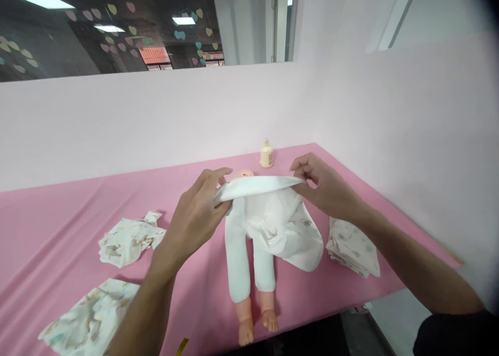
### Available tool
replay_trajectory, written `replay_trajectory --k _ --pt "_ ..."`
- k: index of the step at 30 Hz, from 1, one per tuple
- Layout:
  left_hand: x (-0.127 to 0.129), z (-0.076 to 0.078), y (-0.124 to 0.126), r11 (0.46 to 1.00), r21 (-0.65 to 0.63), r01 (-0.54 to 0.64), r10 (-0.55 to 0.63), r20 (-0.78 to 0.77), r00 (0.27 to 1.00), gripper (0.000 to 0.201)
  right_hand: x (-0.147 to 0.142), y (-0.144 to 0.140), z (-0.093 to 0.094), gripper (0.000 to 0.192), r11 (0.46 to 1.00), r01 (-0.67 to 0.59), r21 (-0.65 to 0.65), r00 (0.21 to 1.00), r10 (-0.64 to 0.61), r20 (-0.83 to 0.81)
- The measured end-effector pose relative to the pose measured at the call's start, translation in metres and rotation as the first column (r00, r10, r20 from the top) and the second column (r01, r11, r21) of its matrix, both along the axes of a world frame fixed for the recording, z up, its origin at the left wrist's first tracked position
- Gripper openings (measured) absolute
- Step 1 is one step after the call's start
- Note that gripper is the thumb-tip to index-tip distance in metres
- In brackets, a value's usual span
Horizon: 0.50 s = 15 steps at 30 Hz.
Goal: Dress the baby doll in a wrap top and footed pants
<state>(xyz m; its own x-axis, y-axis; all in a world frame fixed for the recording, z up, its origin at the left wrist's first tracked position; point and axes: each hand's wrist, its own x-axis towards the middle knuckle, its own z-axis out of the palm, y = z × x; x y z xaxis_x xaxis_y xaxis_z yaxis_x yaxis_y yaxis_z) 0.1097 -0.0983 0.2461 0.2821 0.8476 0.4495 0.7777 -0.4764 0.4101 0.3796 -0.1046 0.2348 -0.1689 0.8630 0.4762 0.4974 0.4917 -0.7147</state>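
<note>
A baby doll [244, 317] lies on its back with its bare feet toward me, most of its head and upper body hidden. Pale baby pants [237, 257] cover its legs. My left hand [198, 210] pinches one end of the pants' raised waistband [259, 186], thumb below and fingers above. At the other end, my right hand [322, 184] grips the band between thumb and fingertips. Stretched taut, the band spans the gap over the doll's middle. Below it hangs a white printed baby garment [290, 234], bunched on the doll and spreading out to the right.
On the pink cloth-covered table [195, 299] stands a cream pump bottle [266, 155] near the wall. Folded printed cloth [353, 247] lies right of the doll. Two printed garments, one farther [128, 239] and one nearer [91, 314], lie left. White walls border the back and right.
</note>
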Motion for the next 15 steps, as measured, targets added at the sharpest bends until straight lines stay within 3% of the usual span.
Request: replay_trajectory --k 5,10,11,13,15 --pt "0.001 -0.011 0.008 0.994 0.101 -0.037 0.041 -0.033 0.999 0.033 -0.005 -0.007 0.019 0.018 0.998 0.019 0.065 0.932 0.006 -0.364" --pt "0.032 -0.04 -0.01 0.901 0.36 -0.244 0.155 0.258 0.954 0.043 -0.018 -0.004 0.032 0.021 0.999 -0.034 -0.002 0.855 0.028 -0.517" --pt "0.039 -0.046 -0.018 0.902 0.37 -0.223 0.116 0.29 0.95 0.043 -0.022 -0.003 0.033 0.023 0.999 -0.048 -0.011 0.848 0.035 -0.529" --pt "0.053 -0.056 -0.033 0.948 0.311 -0.063 -0.038 0.308 0.951 0.035 -0.029 0.001 0.035 0.024 0.996 -0.083 -0.014 0.83 0.062 -0.554" --pt "0.064 -0.065 -0.042 0.979 0.12 0.164 -0.194 0.3 0.934 0.02 -0.035 0.002 0.039 0.024 0.994 -0.107 0.003 0.808 0.088 -0.583"
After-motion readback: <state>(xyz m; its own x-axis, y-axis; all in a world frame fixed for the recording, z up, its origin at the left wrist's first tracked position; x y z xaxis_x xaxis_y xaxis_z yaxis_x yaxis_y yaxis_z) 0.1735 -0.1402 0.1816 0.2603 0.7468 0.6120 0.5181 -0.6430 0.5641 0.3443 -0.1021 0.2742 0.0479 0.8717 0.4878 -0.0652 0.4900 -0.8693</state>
